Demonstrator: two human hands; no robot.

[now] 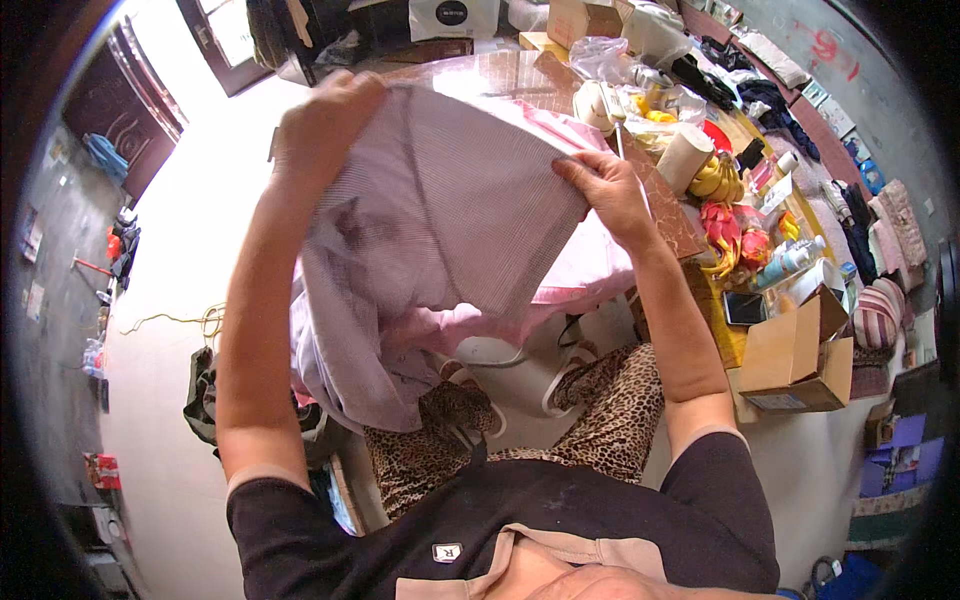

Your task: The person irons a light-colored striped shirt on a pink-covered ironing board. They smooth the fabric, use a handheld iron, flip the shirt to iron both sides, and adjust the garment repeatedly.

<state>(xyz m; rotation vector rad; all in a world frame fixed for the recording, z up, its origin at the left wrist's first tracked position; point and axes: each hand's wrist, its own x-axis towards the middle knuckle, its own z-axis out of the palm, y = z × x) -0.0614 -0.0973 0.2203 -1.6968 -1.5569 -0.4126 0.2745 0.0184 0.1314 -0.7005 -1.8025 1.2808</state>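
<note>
A finely striped greyish garment (480, 180) is stretched between my raised hands, and its loose folds hang at the left down to my knee. My left hand (330, 124), slightly blurred, is closed on its upper left edge. At its upper right corner my right hand (604, 187) pinches the cloth between thumb and fingers. Beneath the garment, pink cloth (592, 259) covers part of a brown marble-patterned table (660, 199) and hangs over its near edge. The striped cloth hides much of the pink cloth and the table.
Right of the table, a cluttered surface holds bananas (716, 178), dragon fruit (722, 229), a paper roll (685, 156), a bottle (787, 262), a dark-screened device (744, 307) and an open cardboard box (795, 360). A dark green bag (199, 397) lies on the floor at the left, near a yellow cord (212, 319).
</note>
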